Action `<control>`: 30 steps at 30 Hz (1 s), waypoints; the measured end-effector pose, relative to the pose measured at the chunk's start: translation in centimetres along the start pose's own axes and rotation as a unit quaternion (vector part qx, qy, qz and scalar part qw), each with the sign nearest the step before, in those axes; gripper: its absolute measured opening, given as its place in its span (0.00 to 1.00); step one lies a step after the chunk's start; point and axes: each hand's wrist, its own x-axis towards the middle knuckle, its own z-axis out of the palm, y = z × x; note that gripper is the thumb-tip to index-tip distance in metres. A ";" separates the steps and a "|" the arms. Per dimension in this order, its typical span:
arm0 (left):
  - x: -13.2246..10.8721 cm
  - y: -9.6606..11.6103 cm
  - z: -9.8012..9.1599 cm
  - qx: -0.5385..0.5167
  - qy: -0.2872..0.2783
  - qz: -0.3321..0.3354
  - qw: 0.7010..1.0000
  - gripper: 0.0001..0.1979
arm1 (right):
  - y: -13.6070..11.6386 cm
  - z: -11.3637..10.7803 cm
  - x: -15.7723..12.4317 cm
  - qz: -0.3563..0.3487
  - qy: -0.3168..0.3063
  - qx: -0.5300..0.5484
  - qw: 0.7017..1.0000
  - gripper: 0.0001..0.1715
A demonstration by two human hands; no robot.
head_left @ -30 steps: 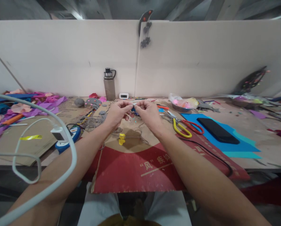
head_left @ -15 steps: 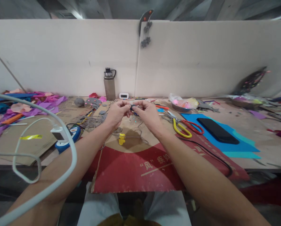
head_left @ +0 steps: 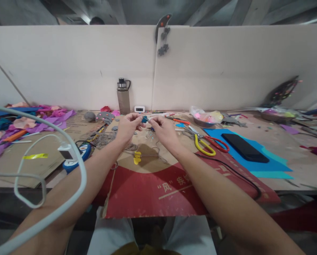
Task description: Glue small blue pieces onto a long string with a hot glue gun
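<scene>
Both my hands are raised over the middle of the board, close together. Between the fingertips of my left hand is a small dark teal-blue piece, too small to name more exactly. My right hand pinches at the right end of it, where something tiny and pale shows; I cannot make out what that is. Below the hands, a yellow cut-out shape lies on the cardboard with thin grey string beside it. Scissors with yellow and red handles lie right of my right hand.
A white cable loops across the left foreground, over my left forearm. Behind stand a bottle and a small digital clock. At right, a black phone rests on blue sheets. Colourful scraps pile up at left.
My hands have moved slightly apart, the left one a little to the left. The teal-blue piece now shows between them, where a small dark thing was mostly covered by fingers.
</scene>
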 end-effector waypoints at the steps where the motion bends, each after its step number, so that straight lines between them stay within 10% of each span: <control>1: 0.1 0.0 -0.1 0.005 0.010 0.005 1.000 0.11 | 0.0 0.1 -0.1 -0.013 -0.009 -0.010 1.000 0.10; 14: 1.0 0.3 -0.6 -0.146 0.010 -0.041 0.988 0.04 | 0.6 -0.6 -0.2 0.052 -0.261 -0.135 0.954 0.15; 20: 1.2 0.2 -1.0 -0.141 0.026 -0.028 0.989 0.04 | 3.5 -4.8 2.0 0.155 -0.115 -0.413 0.890 0.18; 30: 1.1 -0.4 -1.0 -0.092 -0.008 -0.019 0.996 0.07 | 6.8 -3.0 1.6 0.240 -0.118 -0.338 0.902 0.11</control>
